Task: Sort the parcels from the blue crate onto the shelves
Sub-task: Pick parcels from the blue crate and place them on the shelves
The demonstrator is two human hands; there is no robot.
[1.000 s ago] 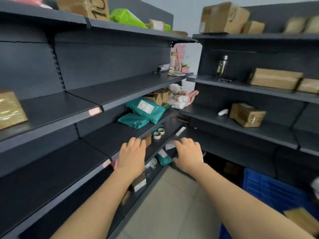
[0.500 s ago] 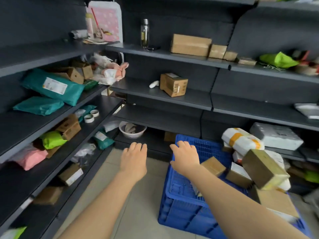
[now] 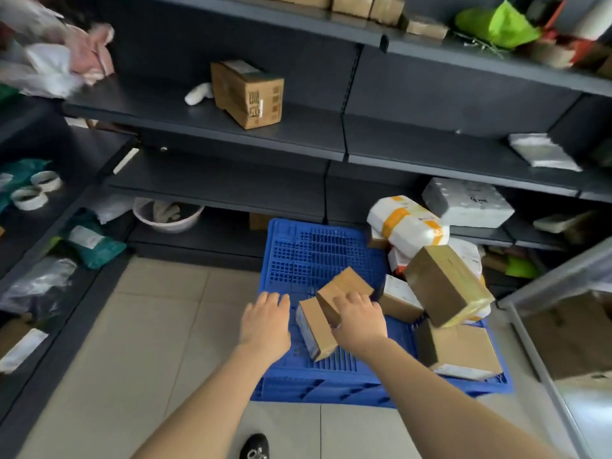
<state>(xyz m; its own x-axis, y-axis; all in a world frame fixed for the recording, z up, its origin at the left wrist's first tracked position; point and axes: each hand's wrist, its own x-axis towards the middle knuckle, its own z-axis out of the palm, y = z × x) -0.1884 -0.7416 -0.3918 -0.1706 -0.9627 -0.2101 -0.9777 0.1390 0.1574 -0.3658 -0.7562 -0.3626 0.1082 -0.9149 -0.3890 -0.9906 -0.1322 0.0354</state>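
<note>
The blue crate stands on the tiled floor in front of the dark shelves. Inside lie several parcels: two small cardboard boxes, a labelled box, a big tape-wrapped brown box, a flat brown box and a white-and-orange bag. My right hand lies over the upper small box, fingers touching its top. Over the crate's left rim hovers my left hand, fingers straight, holding nothing.
A cardboard box sits on the middle shelf, a grey parcel on a lower right shelf. A bowl, tape rolls and a teal bag fill the left shelves. A metal frame stands at right.
The view swung from the left shelves down to the blue crate. Both hands dropped into it, and my right hand now touches a small cardboard box.
</note>
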